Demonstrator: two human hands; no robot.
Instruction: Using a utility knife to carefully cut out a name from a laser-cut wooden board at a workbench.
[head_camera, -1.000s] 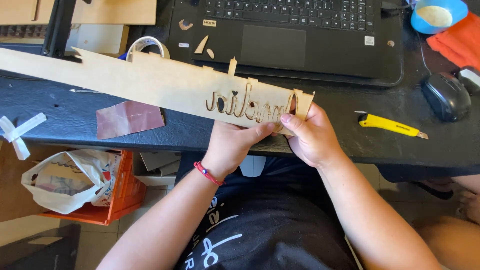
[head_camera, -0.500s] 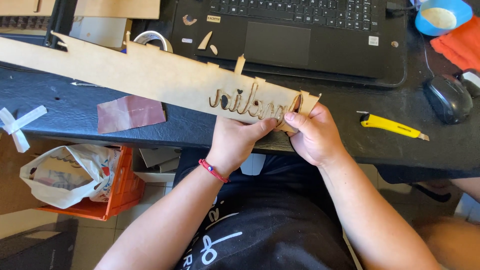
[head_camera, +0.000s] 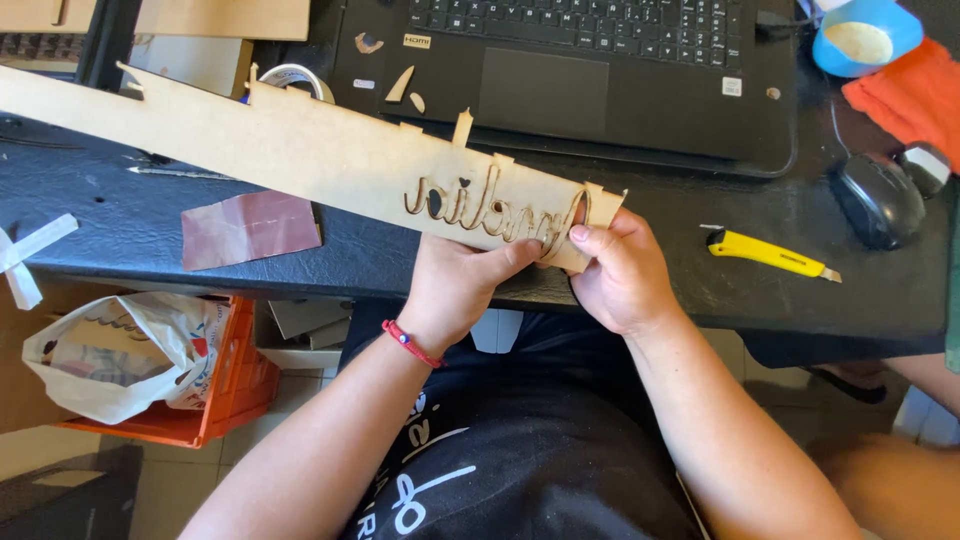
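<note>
Mid-frame, our left hand (head_camera: 455, 285) and right hand (head_camera: 620, 275) each keep a closed grip on the script-cut wooden strip (head_camera: 300, 155), now tilted flatter over the desk (head_camera: 400, 255), cutout facing us.

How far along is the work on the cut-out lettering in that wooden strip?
Done: the script lettering is cut through the wooden strip, and small offcuts lie on the laptop. In hand: the left hand and right hand grip the strip's end at the letters. Left: the lettering sits in the strip, not yet freed; the sandpaper and yellow knife lie untouched.
</note>
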